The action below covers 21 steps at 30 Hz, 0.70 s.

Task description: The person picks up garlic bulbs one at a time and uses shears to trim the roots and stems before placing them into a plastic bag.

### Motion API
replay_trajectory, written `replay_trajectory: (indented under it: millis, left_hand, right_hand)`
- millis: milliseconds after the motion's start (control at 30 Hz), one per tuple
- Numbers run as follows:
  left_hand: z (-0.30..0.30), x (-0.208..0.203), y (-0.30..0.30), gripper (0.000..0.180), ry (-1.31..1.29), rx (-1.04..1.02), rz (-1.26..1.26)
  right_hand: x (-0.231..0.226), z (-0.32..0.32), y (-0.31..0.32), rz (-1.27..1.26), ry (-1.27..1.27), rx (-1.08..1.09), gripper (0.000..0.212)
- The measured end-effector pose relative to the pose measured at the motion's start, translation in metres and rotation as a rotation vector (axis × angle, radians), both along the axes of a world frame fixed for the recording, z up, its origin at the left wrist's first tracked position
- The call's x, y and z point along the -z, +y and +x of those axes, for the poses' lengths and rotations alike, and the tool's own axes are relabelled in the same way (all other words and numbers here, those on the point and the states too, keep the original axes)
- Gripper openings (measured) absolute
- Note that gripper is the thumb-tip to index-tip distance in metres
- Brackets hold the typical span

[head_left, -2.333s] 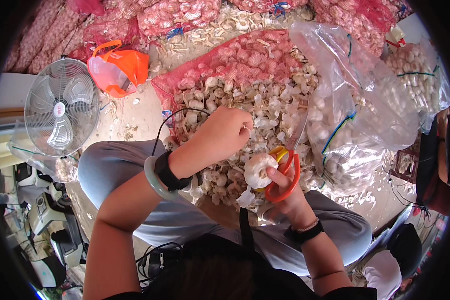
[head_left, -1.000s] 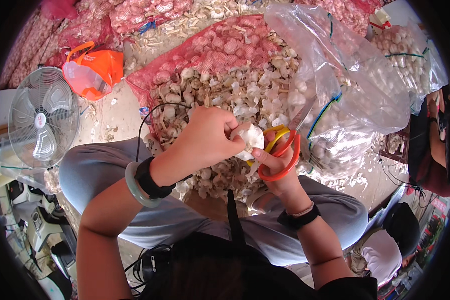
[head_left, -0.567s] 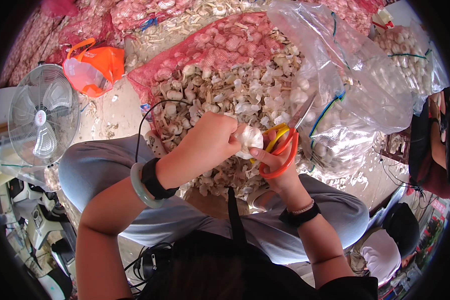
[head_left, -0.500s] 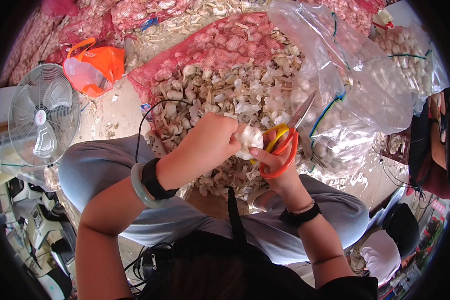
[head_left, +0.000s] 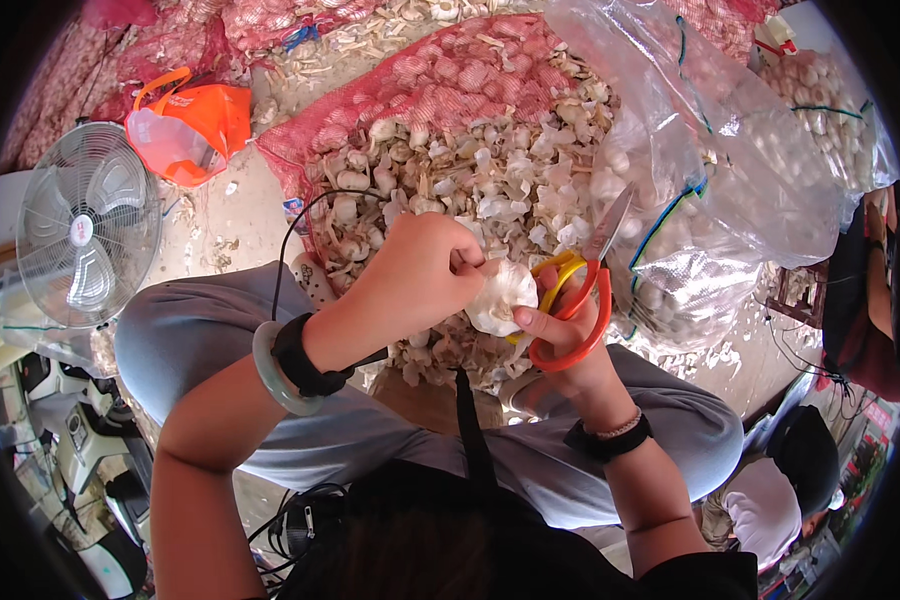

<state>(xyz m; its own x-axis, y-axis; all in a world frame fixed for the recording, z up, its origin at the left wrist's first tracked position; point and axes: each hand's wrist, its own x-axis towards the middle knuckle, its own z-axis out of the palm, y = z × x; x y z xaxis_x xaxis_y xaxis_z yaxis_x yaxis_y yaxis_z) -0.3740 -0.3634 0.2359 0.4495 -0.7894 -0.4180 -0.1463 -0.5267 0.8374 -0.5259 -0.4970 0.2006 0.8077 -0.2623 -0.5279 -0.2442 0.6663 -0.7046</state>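
A whitish garlic bulb (head_left: 502, 298) is between my two hands, in front of my knees. My left hand (head_left: 420, 262) is closed, its curled fingertips pinching the bulb's left side. My right hand (head_left: 570, 325) is wrapped round scissors (head_left: 582, 285) with orange and yellow handles, blades pointing up and away to the right. The right thumb presses against the bulb's lower right. Below and beyond lies a heap of garlic bulbs and loose papery skins (head_left: 460, 185), partly inside a red mesh sack (head_left: 370, 105).
A clear plastic bag of bulbs (head_left: 670, 300) with a green-blue edge stands right of the heap. At left are a floor fan (head_left: 85, 228) and an orange bag (head_left: 210, 120). A black cable (head_left: 292, 235) loops past my left hand. Other people sit at the right edge.
The bulb shows a broader white side now. Both hands have shifted slightly, the right hand with the scissors a little rightward. The left fingers have moved a bit on the bulb.
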Motion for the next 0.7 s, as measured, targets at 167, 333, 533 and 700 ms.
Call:
replay_trajectory:
  millis: [167,333,533,700]
  left_hand:
    - [-0.001,-0.008,-0.003,0.012,0.194,-0.113,-0.044]
    - [-0.002,-0.008,-0.005,0.014,0.312,-0.123,-0.094]
    - [-0.010,0.005,-0.003,0.019,0.176,-0.193,-0.126]
    - [-0.013,0.011,-0.002,0.020,0.057,-0.175,-0.130]
  right_hand:
    - [-0.005,0.001,-0.011,0.034,-0.015,-0.056,0.042]
    - [-0.002,-0.001,-0.010,0.041,-0.046,-0.053,0.040]
    - [-0.007,0.001,-0.006,0.029,0.004,-0.003,0.047]
    - [-0.001,-0.001,-0.002,0.033,0.005,-0.006,0.048]
